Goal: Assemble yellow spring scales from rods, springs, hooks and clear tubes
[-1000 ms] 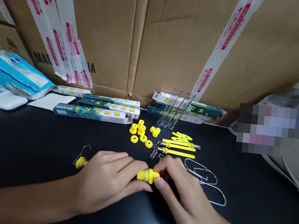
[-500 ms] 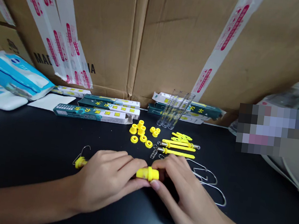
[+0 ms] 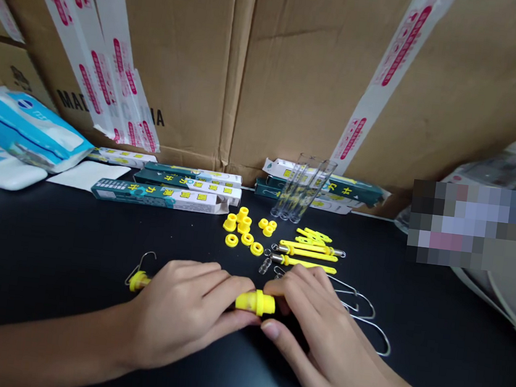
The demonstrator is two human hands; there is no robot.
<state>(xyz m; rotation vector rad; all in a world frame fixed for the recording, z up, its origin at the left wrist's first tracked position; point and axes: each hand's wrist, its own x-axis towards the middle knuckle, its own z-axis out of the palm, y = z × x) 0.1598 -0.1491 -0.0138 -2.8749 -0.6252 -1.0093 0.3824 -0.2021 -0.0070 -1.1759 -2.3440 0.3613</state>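
My left hand is closed around the tube of a spring scale, which lies sideways and is mostly hidden by the fingers. A yellow end cap sticks out on the right. On the left, a yellow collar and a bent metal hook protrude. My right hand is at the right cap, thumb and index finger apart. Its index fingertip is by the cap's upper edge, and the thumb sits below, slightly clear of it. Metal wire hooks lie partly behind my right hand.
Several yellow caps and rings lie beyond my hands, near yellow rods with springs. Clear tubes stand before printed boxes. Large cardboard walls the back. A blue packet is at left, a plastic bottle at right.
My right thumb and fingers have loosened from the yellow end cap, and the gap between them is wider. The cap's end has tilted slightly downward. My left hand has barely moved.
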